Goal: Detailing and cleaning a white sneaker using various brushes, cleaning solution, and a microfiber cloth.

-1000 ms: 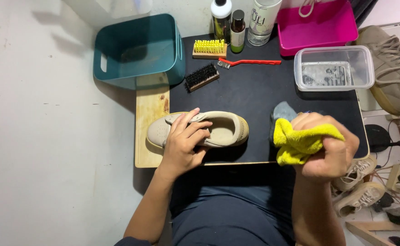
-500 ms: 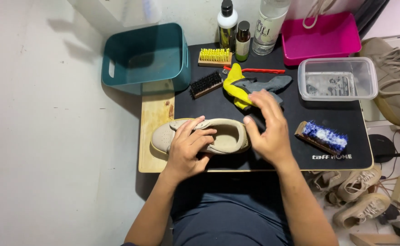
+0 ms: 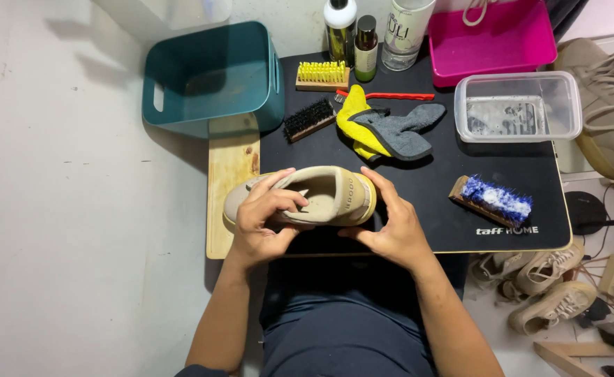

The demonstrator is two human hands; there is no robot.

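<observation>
The low beige suede-like shoe (image 3: 321, 197) has a matt, slightly napped upper and a smoother rubbery pale sole edge. The black rectangular work mat (image 3: 454, 167) is matt and smooth. The pale wooden board (image 3: 231, 174) beneath it shows bare, unvarnished grain. The yellow-and-grey microfibre cloth (image 3: 387, 129) looks soft and fuzzy. The teal plastic bin (image 3: 213, 77) and the pink plastic tray (image 3: 492, 42) are smooth with a dull sheen. The clear plastic container (image 3: 516, 105) is glossy and translucent. The wood-backed brush with blue-white bristles (image 3: 492, 200) looks rough. The black-bristled brush (image 3: 309, 119) looks coarse and matt.
</observation>
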